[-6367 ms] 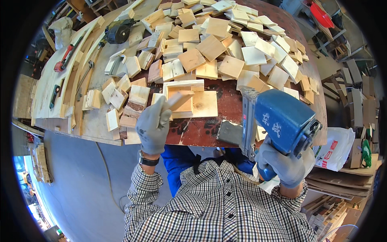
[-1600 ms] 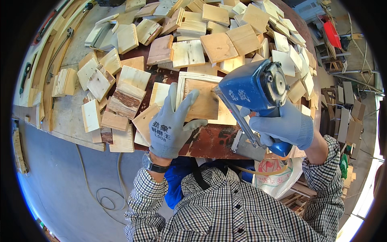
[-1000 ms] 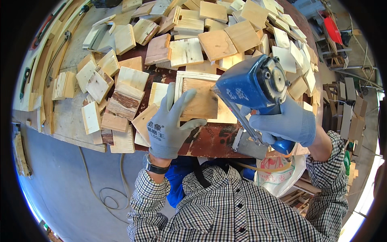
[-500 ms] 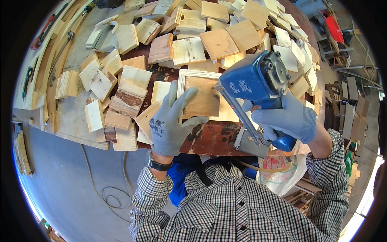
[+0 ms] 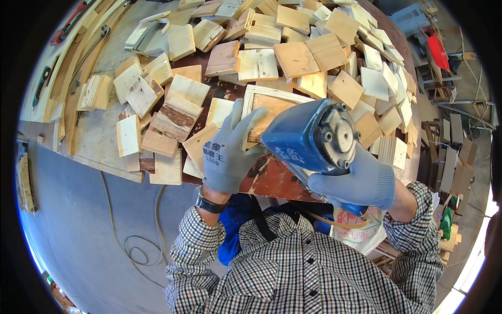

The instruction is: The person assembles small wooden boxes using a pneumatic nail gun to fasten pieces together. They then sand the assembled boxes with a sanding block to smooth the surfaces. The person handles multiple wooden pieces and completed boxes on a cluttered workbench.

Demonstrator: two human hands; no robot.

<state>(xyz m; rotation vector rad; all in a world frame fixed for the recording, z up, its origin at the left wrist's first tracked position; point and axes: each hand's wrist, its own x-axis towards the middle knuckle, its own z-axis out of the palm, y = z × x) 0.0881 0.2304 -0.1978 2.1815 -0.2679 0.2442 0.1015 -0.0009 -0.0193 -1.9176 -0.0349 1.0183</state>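
My gloved right hand is wrapped round the handle of a blue pneumatic nail gun. The gun's body hangs over the near right part of a small square wooden board and hides it, along with the gun's tip. Pale wooden strips edge the board on its far and left sides. My gloved left hand holds the board at its left, with fingertips over the strip and the thumb at the near edge, partly behind the gun.
A pile of wooden blocks covers the table's far side; more blocks lie left. Long strips and hand tools, including a red-handled one, lie along the left edge. A hose coils on the floor. A white bag stands below the table.
The nail gun has swung left and toward me, now covering much of the board. My left hand still holds the board. The whole view has shifted a little.
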